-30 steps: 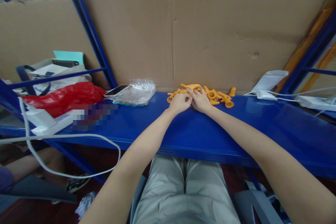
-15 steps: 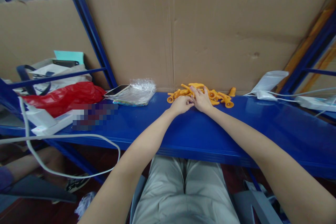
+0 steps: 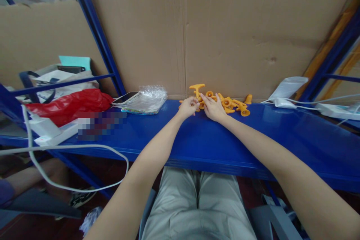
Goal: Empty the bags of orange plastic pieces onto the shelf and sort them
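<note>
1. A yellow T-shaped piece (image 3: 197, 86) stands roughly upright just in front of the cardboard panel (image 3: 247, 33), crossbar on top, its stem running down between the two hands
2. The left hand (image 3: 186, 109) has its fingers curled in beside the foot of that stem; whether they are clamped on it or on something small, I cannot tell
3. The right hand (image 3: 215, 109) lies with fingers stretched and parted, the foremost tips at the stem; a pinch there cannot be made out either
4. Behind and to the right of that hand, a pile of yellow pieces (image 3: 226, 102) lies jumbled on the blue table (image 3: 202, 138), with a yellow cone-shaped piece (image 3: 248, 99) at its far right end
5. The upright piece could tip over, I judge, if neither hand has a firm hold, since its wide crossbar looks top-heavy
6. Pieces could snag or slide, because they lie across one another and the right hand sits against them
7. Anything small at the fingertips could slip out of sight among the pile, as the hands hide that spot
</note>
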Demonstrator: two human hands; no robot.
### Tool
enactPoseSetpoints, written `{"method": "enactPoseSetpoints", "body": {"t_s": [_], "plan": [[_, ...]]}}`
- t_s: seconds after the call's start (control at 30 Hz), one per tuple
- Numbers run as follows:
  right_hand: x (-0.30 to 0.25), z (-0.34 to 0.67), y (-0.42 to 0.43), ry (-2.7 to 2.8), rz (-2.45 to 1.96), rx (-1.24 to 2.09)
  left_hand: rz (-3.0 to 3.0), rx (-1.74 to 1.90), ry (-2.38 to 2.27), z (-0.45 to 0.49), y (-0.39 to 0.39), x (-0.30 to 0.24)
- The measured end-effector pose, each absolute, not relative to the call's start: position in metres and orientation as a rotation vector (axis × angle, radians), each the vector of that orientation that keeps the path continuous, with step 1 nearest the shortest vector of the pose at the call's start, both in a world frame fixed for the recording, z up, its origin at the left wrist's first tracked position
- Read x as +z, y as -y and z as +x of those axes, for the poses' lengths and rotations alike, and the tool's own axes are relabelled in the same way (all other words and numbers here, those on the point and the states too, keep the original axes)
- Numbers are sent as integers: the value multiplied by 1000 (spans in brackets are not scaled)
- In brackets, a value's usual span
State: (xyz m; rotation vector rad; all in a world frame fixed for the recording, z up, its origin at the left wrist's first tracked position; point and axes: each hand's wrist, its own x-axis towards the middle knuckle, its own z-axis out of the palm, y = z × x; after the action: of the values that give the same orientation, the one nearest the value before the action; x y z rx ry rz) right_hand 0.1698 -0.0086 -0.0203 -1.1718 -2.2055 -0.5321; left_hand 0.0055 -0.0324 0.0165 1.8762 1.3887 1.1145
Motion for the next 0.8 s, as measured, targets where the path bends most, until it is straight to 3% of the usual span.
{"method": "enactPoseSetpoints", "body": {"t_s": [0.13,0.33,0.8], "plan": [[-20,169,11,2249,-1154,-552,1844,1192,-1711,-21,16,12],[-23,171,4,2281,-1142,-566,1712,963,-2182,-57,1,4],[-19,169,9,2308,-1148,-568,1602,839,-2218,-61,3,8]]}}
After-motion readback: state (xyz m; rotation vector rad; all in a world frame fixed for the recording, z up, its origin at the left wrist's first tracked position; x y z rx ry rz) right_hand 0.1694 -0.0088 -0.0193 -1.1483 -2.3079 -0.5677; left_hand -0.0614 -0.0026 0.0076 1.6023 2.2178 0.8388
